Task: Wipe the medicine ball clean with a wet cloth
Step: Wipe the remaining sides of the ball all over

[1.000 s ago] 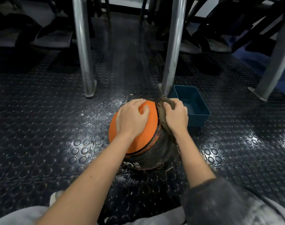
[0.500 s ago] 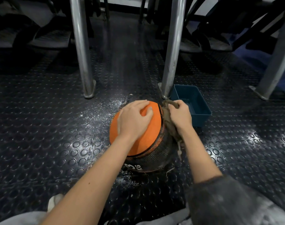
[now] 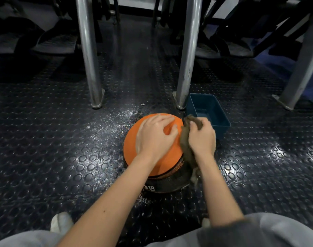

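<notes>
Just past the right hand's [image 3: 202, 138] knuckles sits a blue bin [image 3: 223, 130] (can't tell what's in it). That hand grips a bunched brown cloth [image 3: 185, 148] against the medicine ball [image 3: 134, 147] on the floor, while the left hand [image 3: 154, 138] rests spread on top.

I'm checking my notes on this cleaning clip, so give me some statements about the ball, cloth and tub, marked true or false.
The right hand grips the brown wet cloth against the orange and black medicine ball. True.
The left hand rests on the ball's black part. False: on the orange part.
The blue rectangular plastic tub sits left of the ball. False: right of it.
The dark studded floor bears white specks. True.
</notes>
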The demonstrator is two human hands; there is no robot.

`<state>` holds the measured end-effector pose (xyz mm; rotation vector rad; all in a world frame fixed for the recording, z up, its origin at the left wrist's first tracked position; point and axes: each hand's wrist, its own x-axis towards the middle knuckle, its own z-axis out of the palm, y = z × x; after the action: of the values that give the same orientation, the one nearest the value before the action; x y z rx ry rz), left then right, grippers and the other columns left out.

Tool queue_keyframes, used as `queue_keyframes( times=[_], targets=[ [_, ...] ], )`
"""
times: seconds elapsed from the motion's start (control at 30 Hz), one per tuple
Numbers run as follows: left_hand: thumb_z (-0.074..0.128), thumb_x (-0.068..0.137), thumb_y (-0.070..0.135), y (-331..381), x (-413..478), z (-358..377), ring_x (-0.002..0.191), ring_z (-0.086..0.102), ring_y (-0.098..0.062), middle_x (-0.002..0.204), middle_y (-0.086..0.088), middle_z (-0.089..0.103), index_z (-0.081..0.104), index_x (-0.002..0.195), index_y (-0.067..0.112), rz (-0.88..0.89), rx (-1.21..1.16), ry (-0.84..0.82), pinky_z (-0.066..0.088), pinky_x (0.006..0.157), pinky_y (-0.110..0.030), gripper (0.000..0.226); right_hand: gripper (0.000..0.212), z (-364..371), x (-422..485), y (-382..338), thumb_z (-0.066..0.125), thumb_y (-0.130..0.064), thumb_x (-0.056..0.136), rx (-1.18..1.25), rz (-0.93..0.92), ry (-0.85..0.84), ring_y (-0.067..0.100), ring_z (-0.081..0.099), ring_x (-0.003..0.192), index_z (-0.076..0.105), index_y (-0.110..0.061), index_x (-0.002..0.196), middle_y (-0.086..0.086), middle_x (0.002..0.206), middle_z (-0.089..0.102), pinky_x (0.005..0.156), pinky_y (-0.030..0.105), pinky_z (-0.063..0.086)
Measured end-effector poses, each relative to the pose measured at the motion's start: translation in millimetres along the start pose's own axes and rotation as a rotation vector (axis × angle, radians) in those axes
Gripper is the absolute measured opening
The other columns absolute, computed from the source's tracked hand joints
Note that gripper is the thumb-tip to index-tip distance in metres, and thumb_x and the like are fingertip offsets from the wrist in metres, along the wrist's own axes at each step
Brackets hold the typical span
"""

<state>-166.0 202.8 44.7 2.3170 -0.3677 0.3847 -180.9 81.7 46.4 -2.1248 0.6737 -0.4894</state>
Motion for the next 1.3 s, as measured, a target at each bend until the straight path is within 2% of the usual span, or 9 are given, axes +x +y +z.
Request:
queue_keyframes(
  times=[0.13,0.23,0.37,0.5,0.67,0.87,0.97,1.17,1.3],
  targets=[
    [0.051,0.091,0.036,3.3,1.8,-3.6,0.118,0.047,-0.006,0.122,0.017,0.061,0.066,0.116,0.029,-0.047,0.043,0.007,0.025,0.103,-0.023,0.031,0.012,9.3,39.6,1.6,0.050,-0.026,0.095,0.072,0.060,-0.216,0.024,0.058,0.103,0.061,-0.022,0.099,0.003,0.106,0.065,0.091,0.041,0.045],
    [0.051,0.091,0.036,6.8,4.4,-0.7,0.116,0.048,-0.004,0.121,0.017,0.061,0.067,0.115,0.029,-0.056,0.053,0.016,0.026,0.104,-0.024,0.030,0.015,2.4,9.2,11.0,0.047,-0.027,0.097,0.074,0.003,-0.062,0.020,0.049,0.109,0.058,-0.022,0.105,-0.005,0.111,0.058,0.098,0.043,0.038],
    [0.051,0.091,0.035,13.2,6.2,2.0,0.116,0.050,-0.005,0.121,0.016,0.062,0.067,0.114,0.029,-0.068,0.057,0.011,0.027,0.106,-0.026,0.029,0.008,5.4,-79.6,23.0,0.046,-0.022,0.096,0.133,-0.082,0.245,0.009,0.034,0.092,0.053,-0.020,0.099,-0.010,0.099,0.046,0.082,0.029,0.025],
    [0.053,0.090,0.036,6.3,6.4,-2.1,0.116,0.050,-0.005,0.121,0.018,0.062,0.068,0.113,0.030,-0.057,0.018,-0.019,0.030,0.103,-0.024,0.028,0.010,17.3,-95.8,24.8,0.046,-0.023,0.092,0.141,-0.113,0.344,0.007,0.034,0.091,0.054,-0.018,0.097,-0.010,0.098,0.046,0.080,0.026,0.024],
    [0.055,0.090,0.037,-6.0,9.0,-9.7,0.117,0.048,-0.006,0.123,0.018,0.061,0.067,0.116,0.030,-0.086,-0.019,-0.029,0.032,0.103,-0.026,0.030,0.006,9.3,-24.9,7.3,0.045,-0.026,0.098,0.116,0.075,0.137,0.015,0.042,0.095,0.050,-0.023,0.099,-0.008,0.101,0.051,0.088,0.037,0.036],
    [0.053,0.090,0.040,-1.5,1.4,-12.3,0.118,0.044,-0.003,0.125,0.019,0.057,0.063,0.120,0.030,-0.131,-0.008,0.001,0.023,0.104,-0.023,0.034,0.012,14.1,22.2,51.8,0.050,-0.018,0.097,0.479,0.472,-0.119,0.023,0.056,0.081,0.060,-0.011,0.093,0.005,0.083,0.058,0.071,0.031,0.044],
    [0.051,0.090,0.038,1.5,-1.3,-12.0,0.117,0.044,-0.005,0.124,0.018,0.057,0.063,0.122,0.029,-0.158,0.035,0.029,0.022,0.101,-0.021,0.034,0.010,16.4,15.8,41.9,0.049,-0.022,0.097,0.412,0.388,-0.061,0.026,0.058,0.095,0.058,-0.018,0.096,0.002,0.087,0.059,0.082,0.036,0.044],
    [0.052,0.089,0.037,6.4,3.2,-6.7,0.116,0.045,-0.007,0.122,0.016,0.059,0.064,0.120,0.028,-0.140,0.050,0.039,0.023,0.102,-0.022,0.035,0.004,8.6,-17.4,-7.1,0.049,-0.030,0.095,0.049,-0.152,0.045,0.009,0.041,0.092,0.048,-0.028,0.091,-0.010,0.095,0.050,0.080,0.032,0.035],
    [0.053,0.090,0.037,6.2,-0.4,-5.1,0.118,0.044,-0.004,0.123,0.017,0.058,0.064,0.121,0.028,-0.107,0.027,0.028,0.020,0.102,-0.019,0.034,0.014,10.9,7.2,34.0,0.051,-0.025,0.096,0.323,0.213,0.073,0.017,0.053,0.087,0.058,-0.014,0.100,-0.001,0.091,0.059,0.076,0.030,0.038]
  ],
)
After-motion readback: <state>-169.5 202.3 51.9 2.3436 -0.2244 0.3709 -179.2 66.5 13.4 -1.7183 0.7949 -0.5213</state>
